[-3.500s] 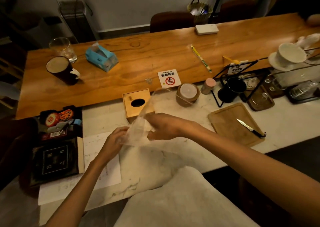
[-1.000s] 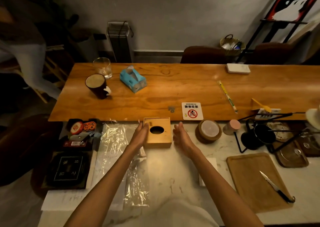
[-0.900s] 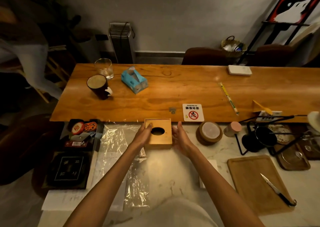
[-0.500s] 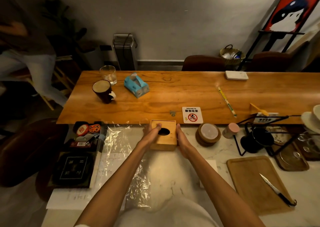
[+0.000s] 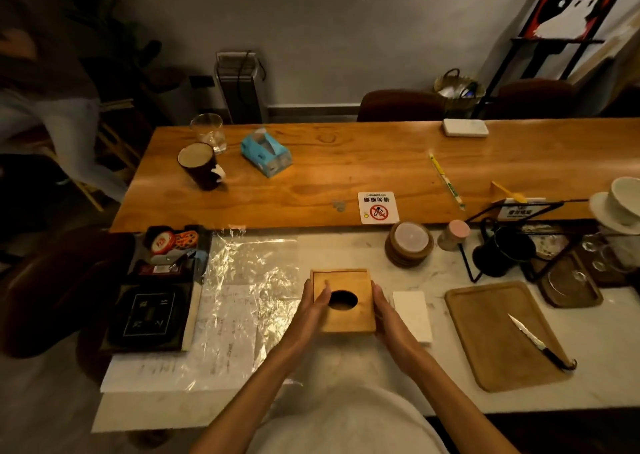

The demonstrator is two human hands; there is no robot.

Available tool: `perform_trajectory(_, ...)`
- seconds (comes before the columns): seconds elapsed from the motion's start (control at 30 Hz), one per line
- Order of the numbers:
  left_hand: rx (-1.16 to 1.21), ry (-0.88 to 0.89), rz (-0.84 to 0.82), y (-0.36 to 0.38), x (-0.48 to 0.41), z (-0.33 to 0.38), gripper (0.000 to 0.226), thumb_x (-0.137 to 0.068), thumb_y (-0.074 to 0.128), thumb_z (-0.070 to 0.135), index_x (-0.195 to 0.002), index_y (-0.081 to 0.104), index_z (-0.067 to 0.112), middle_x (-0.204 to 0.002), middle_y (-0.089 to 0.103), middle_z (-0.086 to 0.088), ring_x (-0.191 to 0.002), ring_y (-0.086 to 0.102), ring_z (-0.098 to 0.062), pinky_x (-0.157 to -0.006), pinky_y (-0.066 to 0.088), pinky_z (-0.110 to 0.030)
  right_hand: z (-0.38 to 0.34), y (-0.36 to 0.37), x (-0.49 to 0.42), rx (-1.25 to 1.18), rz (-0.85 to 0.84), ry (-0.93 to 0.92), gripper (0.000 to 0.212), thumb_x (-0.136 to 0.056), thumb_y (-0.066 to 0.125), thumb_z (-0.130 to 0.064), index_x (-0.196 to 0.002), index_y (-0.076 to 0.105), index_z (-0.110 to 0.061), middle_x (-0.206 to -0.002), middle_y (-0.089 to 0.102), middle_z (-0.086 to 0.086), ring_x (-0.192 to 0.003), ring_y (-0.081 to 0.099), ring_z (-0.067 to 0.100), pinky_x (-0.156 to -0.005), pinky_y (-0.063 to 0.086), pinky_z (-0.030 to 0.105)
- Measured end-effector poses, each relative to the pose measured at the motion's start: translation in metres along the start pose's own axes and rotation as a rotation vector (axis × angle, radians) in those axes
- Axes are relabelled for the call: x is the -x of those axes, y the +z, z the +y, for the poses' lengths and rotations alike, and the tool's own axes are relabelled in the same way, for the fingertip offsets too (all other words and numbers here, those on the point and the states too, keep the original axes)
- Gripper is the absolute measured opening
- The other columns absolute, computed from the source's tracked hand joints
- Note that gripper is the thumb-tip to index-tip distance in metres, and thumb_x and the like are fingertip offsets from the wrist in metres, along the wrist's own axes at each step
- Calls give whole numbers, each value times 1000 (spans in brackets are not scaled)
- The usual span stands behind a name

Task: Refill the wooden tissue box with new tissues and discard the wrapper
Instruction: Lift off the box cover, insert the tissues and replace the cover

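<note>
The wooden tissue box [image 5: 349, 285], square with a dark oval hole in its lid, sits on the white marble counter [image 5: 346, 367]. My left hand [image 5: 311, 306] clasps its left side with the thumb on the lid beside the hole. Against its right side presses my right hand [image 5: 382, 311]. A white stack of tissues [image 5: 412, 311] lies flat just right of the box. The clear plastic wrapper [image 5: 242, 294] is spread out crinkled on the counter to the left, over a paper sheet.
A wooden tray [image 5: 485, 336] with a knife [image 5: 536, 341] lies at the right. Coasters [image 5: 408, 245], a black stand and cups crowd the far right. A dark box [image 5: 149, 315] sits at the left. Beyond, the wooden table [image 5: 346, 176] carries a mug, a glass and a blue tissue pack [image 5: 265, 150].
Both hands closed on the wooden box and drew it toward me from the counter's far edge. The wrapper, earlier held in both hands, lies spread on the counter.
</note>
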State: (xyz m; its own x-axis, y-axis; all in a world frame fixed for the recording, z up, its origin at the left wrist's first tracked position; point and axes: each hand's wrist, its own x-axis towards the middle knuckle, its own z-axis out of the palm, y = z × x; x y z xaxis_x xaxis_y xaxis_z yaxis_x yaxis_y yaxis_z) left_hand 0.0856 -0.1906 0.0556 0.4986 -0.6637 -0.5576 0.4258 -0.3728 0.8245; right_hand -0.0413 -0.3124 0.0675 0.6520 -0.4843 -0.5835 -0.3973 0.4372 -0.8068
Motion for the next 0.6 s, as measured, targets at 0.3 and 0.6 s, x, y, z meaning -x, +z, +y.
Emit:
perform_trajectory(0.3,5,-44,75,-12,15,-64,83,-80,59,57,-152,26,32,-158,31,10,-143,33,-13,-119,27,-46,51,3,24,101,-111,-49,47,-93,48,-57,-138,35,-55,-138,55,-19,-125,54,5,-109,41,32)
perform_trajectory(0.6,-38,33,80,-24,28,-62,46,-95,55,39,-137,39,50,-150,41,13,-137,41,-10,-114,36,-44,78,-22,16,1353,-8,-667,95,-78,73,-48,-154,18,-32,-164,7,1,-151,2,24,-119,23,40)
